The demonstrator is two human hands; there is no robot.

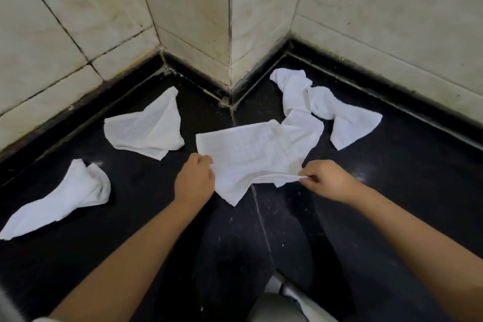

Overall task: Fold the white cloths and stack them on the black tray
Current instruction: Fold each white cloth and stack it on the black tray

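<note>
- Head view: left hand (194,178) grips the near left edge of a white cloth (245,154), fingers curled round it.
- Right hand (326,180) pinches the same cloth's near right edge; the cloth is spread between both hands over the black floor (156,217).
- Crumpled cloth (146,128) lies left of it, apart.
- Another cloth (60,201) lies far left.
- Bunched cloth (326,104) lies right, near the tiled wall (196,8), touching the held cloth.
- Black tray: cannot tell where.
</note>
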